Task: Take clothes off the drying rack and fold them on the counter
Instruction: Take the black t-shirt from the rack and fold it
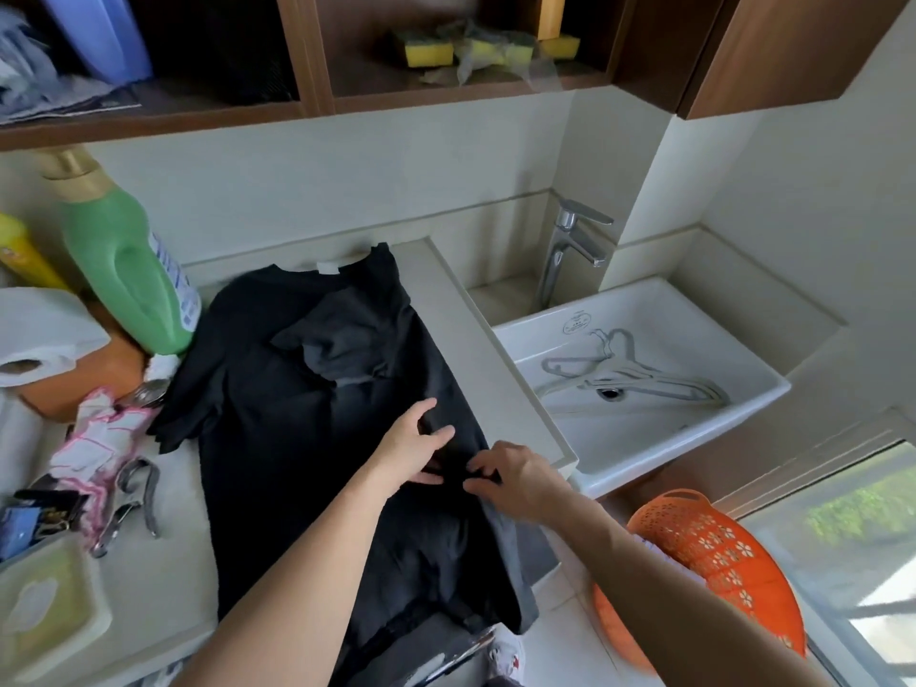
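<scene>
Black T-shirt (277, 438): lies spread flat on the pale counter (163, 577), collar at the far end. Its near hem hangs over the counter's front edge, where dark folds merge and the outline is hard to make out.

Left hand (414, 451): fingers (442, 433) curled, with the thumb opposed, gripping a fold of the shirt near its right edge. The fingertips are partly buried in the fabric.

Right hand (515, 480): fingers (480, 484) bent tight, pinching the same edge just beside the left hand. How much cloth is held cannot be told.

Right of the fingers and lower: an orange perforated basket (718, 552), partly hidden by the right forearm; its contents are barely visible.

Left of the fingers: a metal hand tool (131, 498), a pink patterned cloth (99, 438) and a lidded container (49, 607), cut off by the frame edge.

Beyond the fingers: a sleeve folded inward over the shirt body, then the collar with a white label.

Right of and beyond the fingers: a white sink (733, 419) holding pale hangers (624, 374); their count cannot be told. A chrome faucet (565, 255) stands behind it.

Far left: a paper roll (39, 334) and a green bottle (124, 270), its label blurred.

Farthest: a wooden shelf (317, 106) with yellow sponges (429, 54).
</scene>
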